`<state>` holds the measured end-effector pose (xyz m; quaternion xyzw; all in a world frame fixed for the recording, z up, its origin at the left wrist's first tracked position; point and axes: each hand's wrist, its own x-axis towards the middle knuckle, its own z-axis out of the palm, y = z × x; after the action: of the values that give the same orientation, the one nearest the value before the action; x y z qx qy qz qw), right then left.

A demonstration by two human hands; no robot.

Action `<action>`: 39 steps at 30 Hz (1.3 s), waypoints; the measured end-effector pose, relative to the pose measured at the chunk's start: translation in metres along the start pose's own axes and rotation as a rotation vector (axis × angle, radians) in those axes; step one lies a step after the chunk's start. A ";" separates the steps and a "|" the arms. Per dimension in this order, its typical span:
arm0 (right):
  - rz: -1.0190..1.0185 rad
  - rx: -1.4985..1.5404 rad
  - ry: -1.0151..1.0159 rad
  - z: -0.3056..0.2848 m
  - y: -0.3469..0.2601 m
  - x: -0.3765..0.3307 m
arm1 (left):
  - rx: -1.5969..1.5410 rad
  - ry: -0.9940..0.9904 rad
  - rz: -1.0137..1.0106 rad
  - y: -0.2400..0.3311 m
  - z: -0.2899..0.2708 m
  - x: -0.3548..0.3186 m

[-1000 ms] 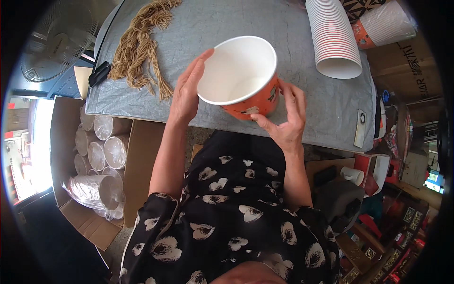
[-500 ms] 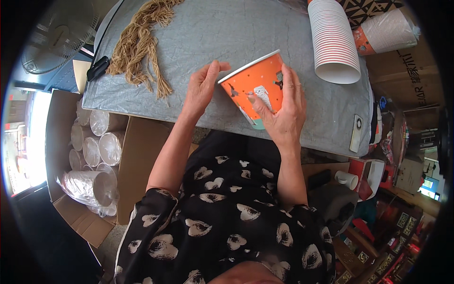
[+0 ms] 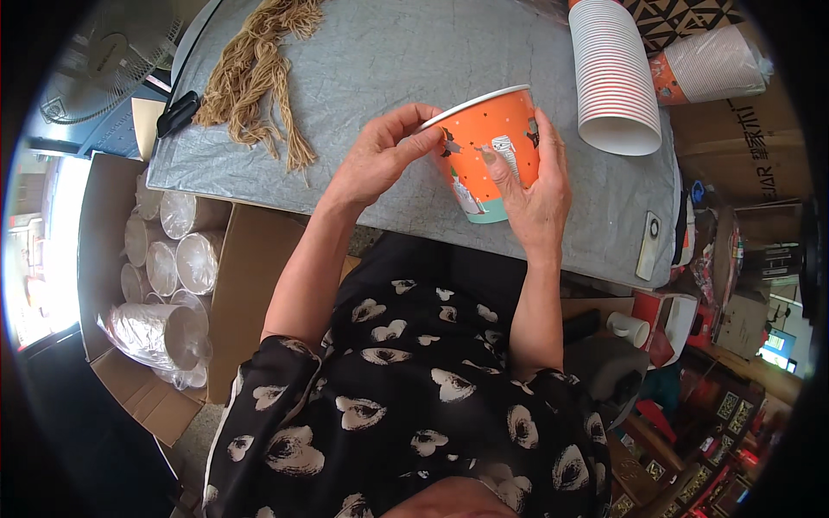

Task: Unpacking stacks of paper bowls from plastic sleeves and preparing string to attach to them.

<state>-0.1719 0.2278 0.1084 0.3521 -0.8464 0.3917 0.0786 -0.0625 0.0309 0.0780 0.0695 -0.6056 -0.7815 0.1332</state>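
Note:
Above the near edge of the table, both my hands hold an orange paper bucket (image 3: 473,155) with a white rim, printed figures and a green band at its base. My right hand (image 3: 540,194) wraps its right side, the thumb lying across the front and the fingers behind. At the upper left, my left hand (image 3: 384,151) pinches the rim, thumb outside; its other fingertips are hidden behind the wall. The bucket tilts slightly, its mouth upward, and its inside is out of sight.
A long nested stack of paper buckets (image 3: 615,78) lies at the table's far right, beside a plastic-wrapped stack (image 3: 712,65). Brown yarn strands (image 3: 250,86) spread at the far left. A carton (image 3: 259,285) of wrapped stacks stands left. A small flat tool (image 3: 648,246) rests near the right edge.
My left hand has closed on the bucket's rim, after standing apart from it. The bucket has shifted a little right and turned more upright in my right hand.

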 end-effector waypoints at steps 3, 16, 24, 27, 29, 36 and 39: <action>0.021 0.017 -0.012 -0.001 -0.002 0.000 | -0.035 -0.014 -0.022 0.004 0.002 0.001; -0.070 -0.080 0.014 0.003 -0.006 -0.006 | -0.173 -0.070 -0.077 -0.001 -0.005 -0.001; -0.070 -0.077 0.014 0.005 -0.008 -0.006 | -0.214 -0.048 -0.091 -0.004 -0.007 -0.002; -0.093 -0.096 0.016 0.006 -0.008 -0.007 | -0.226 -0.039 -0.088 -0.004 -0.006 -0.003; -0.089 -0.107 0.020 0.006 -0.009 -0.007 | -0.235 -0.025 -0.082 -0.006 -0.006 -0.003; -0.094 -0.091 0.031 0.007 -0.006 -0.009 | -0.242 0.064 -0.076 -0.008 0.001 -0.002; -0.101 -0.104 0.038 0.008 -0.007 -0.009 | -0.254 0.054 -0.073 -0.010 0.000 -0.002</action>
<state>-0.1599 0.2240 0.1035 0.3823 -0.8452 0.3493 0.1323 -0.0622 0.0340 0.0687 0.0949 -0.4949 -0.8541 0.1288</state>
